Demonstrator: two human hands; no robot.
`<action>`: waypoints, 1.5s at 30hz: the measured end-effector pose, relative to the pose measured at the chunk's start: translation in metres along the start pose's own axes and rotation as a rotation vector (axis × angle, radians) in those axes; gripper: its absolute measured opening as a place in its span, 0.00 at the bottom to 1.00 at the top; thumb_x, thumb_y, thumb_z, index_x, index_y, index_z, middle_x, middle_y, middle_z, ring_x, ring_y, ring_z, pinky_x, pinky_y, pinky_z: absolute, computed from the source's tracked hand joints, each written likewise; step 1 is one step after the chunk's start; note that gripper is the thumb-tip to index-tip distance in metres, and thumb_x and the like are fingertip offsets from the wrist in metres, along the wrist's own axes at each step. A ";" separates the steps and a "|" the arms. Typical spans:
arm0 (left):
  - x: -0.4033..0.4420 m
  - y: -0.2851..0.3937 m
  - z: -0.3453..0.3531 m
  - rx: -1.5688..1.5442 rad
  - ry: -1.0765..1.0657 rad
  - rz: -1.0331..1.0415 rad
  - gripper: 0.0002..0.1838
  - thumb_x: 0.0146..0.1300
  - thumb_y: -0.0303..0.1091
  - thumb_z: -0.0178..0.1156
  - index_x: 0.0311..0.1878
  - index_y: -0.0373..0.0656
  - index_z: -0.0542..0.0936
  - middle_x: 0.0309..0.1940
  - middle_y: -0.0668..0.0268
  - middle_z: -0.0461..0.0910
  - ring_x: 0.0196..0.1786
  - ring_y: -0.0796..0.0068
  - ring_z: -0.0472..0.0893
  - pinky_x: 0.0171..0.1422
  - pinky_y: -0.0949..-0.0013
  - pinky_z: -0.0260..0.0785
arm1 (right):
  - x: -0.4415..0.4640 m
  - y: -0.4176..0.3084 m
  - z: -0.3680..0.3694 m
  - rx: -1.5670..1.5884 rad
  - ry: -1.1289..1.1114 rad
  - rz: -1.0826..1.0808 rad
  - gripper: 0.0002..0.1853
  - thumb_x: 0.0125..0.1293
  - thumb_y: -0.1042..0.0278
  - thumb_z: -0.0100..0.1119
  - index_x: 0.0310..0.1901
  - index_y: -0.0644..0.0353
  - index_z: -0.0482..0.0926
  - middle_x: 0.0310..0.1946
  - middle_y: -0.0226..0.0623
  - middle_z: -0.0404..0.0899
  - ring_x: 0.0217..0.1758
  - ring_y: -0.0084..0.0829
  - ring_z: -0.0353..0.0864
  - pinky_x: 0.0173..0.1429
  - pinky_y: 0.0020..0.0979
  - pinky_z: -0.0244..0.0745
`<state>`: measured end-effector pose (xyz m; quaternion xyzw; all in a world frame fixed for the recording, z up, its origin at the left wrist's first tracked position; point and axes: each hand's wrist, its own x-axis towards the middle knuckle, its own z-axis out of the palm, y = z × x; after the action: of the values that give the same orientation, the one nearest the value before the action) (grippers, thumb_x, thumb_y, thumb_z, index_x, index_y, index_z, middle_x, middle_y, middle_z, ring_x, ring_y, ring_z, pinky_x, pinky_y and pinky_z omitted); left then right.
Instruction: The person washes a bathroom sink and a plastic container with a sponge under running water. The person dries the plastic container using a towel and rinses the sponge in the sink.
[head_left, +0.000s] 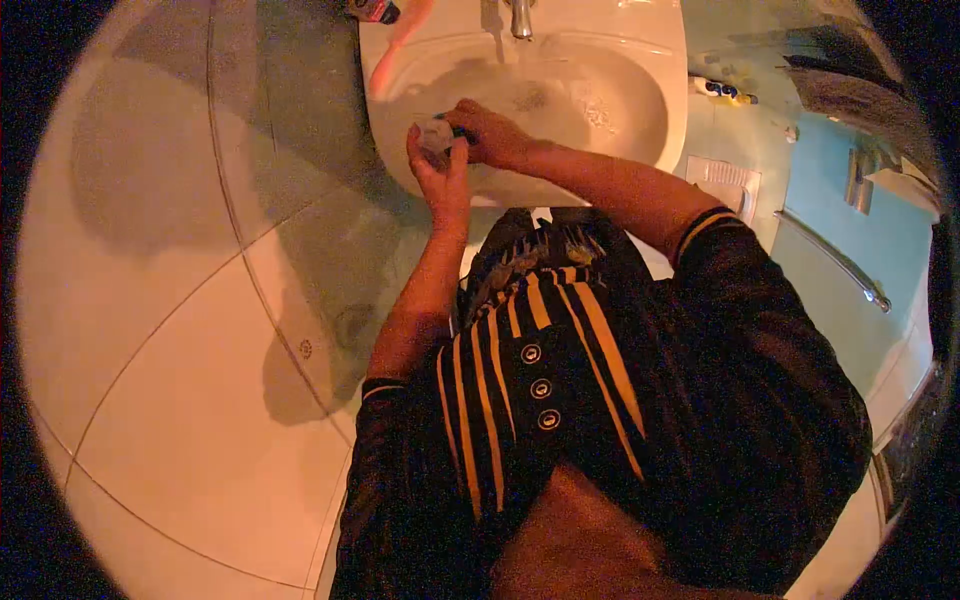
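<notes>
Over the left part of a white washbasin (655, 60), both hands meet around a small pale, translucent object (436, 137), perhaps a cup or container. My left hand (442, 180) holds it from below, thumb and fingers on either side. Just to its right, my right hand (488, 135) has its fingers curled around something small and dark (460, 132) that touches or nearly touches the pale object. What the dark thing is cannot be made out. Whitish foam or bubbles (600, 115) lie in the right side of the bowl.
A metal faucet (521, 20) stands at the basin's back. A dark bottle (375, 10) sits on its back left corner, with a pinkish streak beside it. Tiled wall (150, 300) is at the left. To the right are a small bottle (715, 89) and a metal bar (835, 258).
</notes>
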<state>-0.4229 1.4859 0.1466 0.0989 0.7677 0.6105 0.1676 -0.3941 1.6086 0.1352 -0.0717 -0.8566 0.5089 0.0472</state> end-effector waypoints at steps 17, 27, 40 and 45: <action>-0.025 -0.012 -0.021 -0.010 0.065 0.024 0.33 0.52 0.34 0.61 0.60 0.39 0.57 0.59 0.53 0.55 0.61 0.59 0.58 0.64 0.62 0.50 | -0.012 -0.017 0.016 0.140 -0.134 0.088 0.25 0.45 0.59 0.59 0.47 0.59 0.71 0.48 0.46 0.70 0.53 0.43 0.67 0.58 0.38 0.60; -0.011 -0.014 -0.027 -0.014 0.062 0.007 0.34 0.51 0.35 0.63 0.59 0.40 0.59 0.57 0.56 0.59 0.59 0.62 0.60 0.63 0.62 0.52 | -0.001 0.049 -0.042 -0.304 -0.293 0.110 0.18 0.48 0.70 0.53 0.45 0.56 0.70 0.42 0.46 0.70 0.48 0.46 0.68 0.52 0.42 0.65; -0.006 0.051 -0.019 0.357 -0.056 0.470 0.41 0.39 0.35 0.68 0.58 0.41 0.60 0.52 0.53 0.62 0.56 0.54 0.61 0.61 0.58 0.52 | -0.034 0.069 -0.022 -0.389 -0.047 0.388 0.16 0.50 0.71 0.51 0.43 0.57 0.72 0.40 0.42 0.74 0.44 0.39 0.74 0.48 0.35 0.69; 0.010 0.044 -0.024 0.437 -0.174 0.440 0.46 0.37 0.37 0.68 0.61 0.39 0.55 0.52 0.50 0.61 0.55 0.51 0.61 0.59 0.56 0.54 | -0.030 -0.002 -0.061 0.921 0.232 0.391 0.15 0.51 0.72 0.53 0.44 0.60 0.72 0.38 0.30 0.72 0.42 0.21 0.70 0.46 0.27 0.68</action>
<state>-0.4436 1.4775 0.1924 0.3480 0.8237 0.4419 0.0717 -0.3550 1.6554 0.1663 -0.2583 -0.5034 0.8213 0.0726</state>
